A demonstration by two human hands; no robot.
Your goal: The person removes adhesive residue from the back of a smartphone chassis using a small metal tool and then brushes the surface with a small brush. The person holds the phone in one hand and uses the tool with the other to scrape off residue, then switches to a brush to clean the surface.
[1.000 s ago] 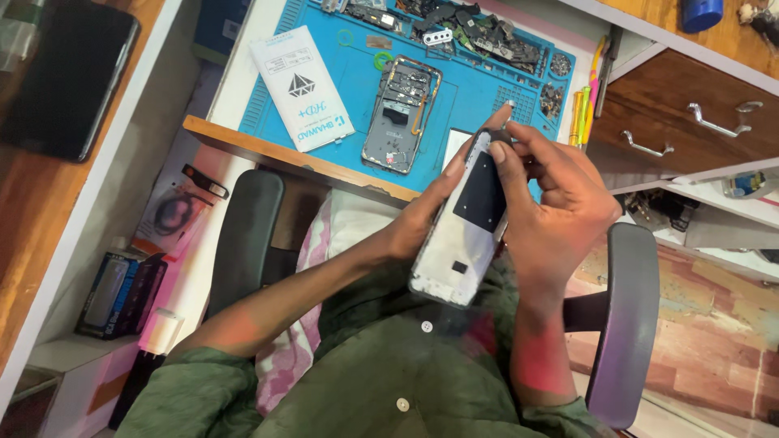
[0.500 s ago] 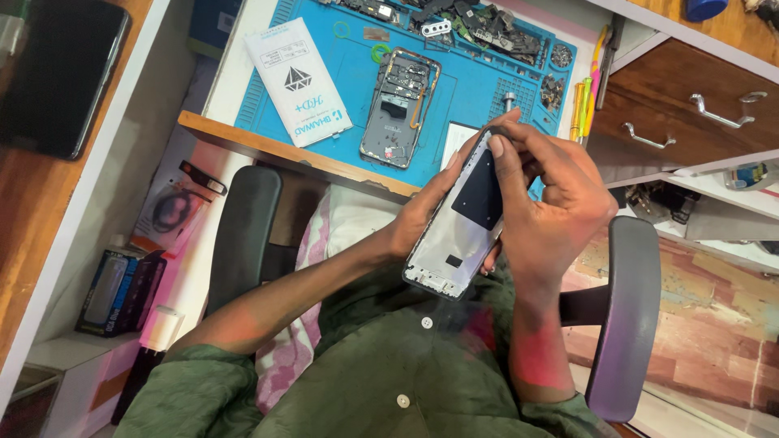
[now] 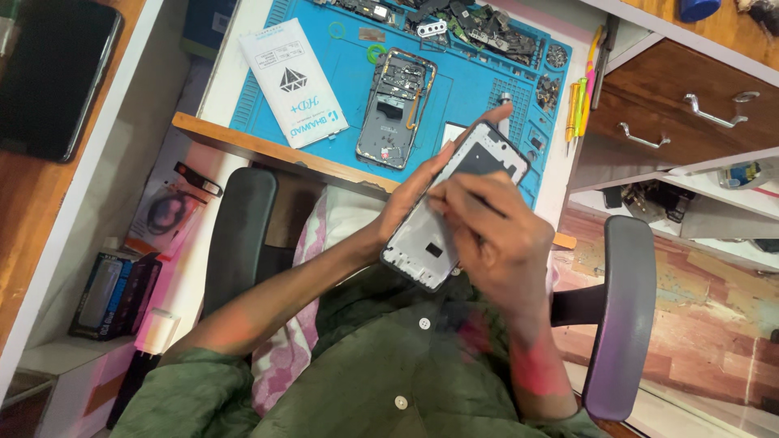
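I hold a white phone frame (image 3: 428,243) with a dark panel at its far end above my lap, tilted toward the desk. My left hand (image 3: 406,199) grips its left edge, fingers reaching to the top corner. My right hand (image 3: 497,243) lies over the frame's right side, its bent fingertips and thumb pressed on the inner face near the dark panel. Whether something small sits between those fingertips is hidden. An opened phone body (image 3: 396,109) with exposed parts lies on the blue work mat (image 3: 479,89) just beyond my hands.
A white printed packet (image 3: 292,81) lies on the mat's left part, and loose parts (image 3: 479,24) along its far edge. Screwdrivers (image 3: 581,101) stand to the right by a wooden drawer (image 3: 682,113). A black phone (image 3: 53,77) rests on the left shelf. Chair armrests (image 3: 239,235) (image 3: 621,316) flank me.
My right hand slid from the frame's top edge down over its middle. The frame has tilted further to the right and sits a little lower.
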